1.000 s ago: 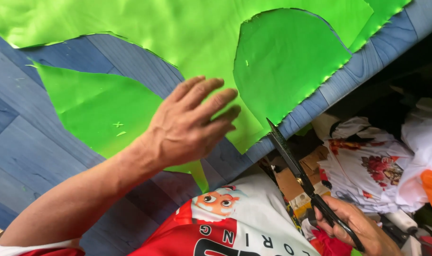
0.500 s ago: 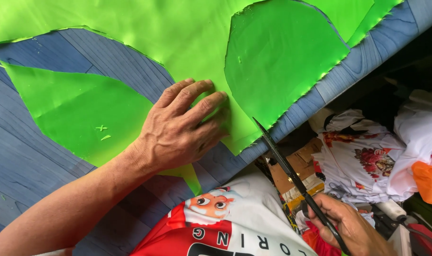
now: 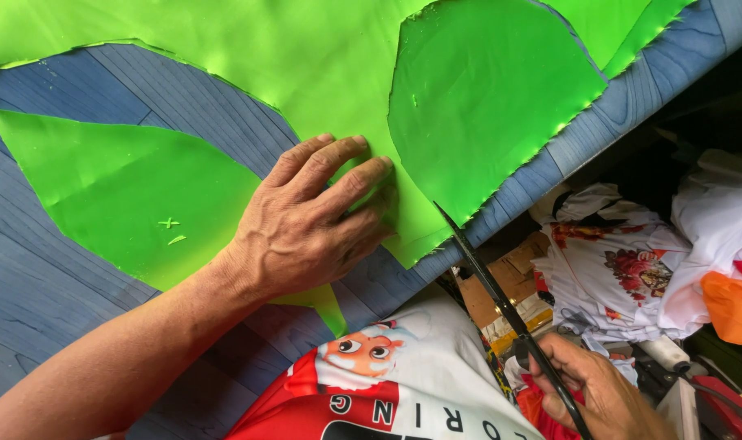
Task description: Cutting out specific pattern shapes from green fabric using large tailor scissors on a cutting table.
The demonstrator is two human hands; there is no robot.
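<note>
green fabric (image 3: pixel 248 73) flat, black scissors (image 3: pixel 501 301) at edge

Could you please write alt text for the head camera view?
A left hand presses bright green fabric flat on a blue wood-grain table, while the right hand holds black scissors whose tips meet the fabric's edge.

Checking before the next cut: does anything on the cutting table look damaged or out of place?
Nothing serious. The green fabric has ragged, frayed cut edges, clearest along the lower right edge near the scissors. The left hand presses it flat; the right hand holds the scissors.
</note>
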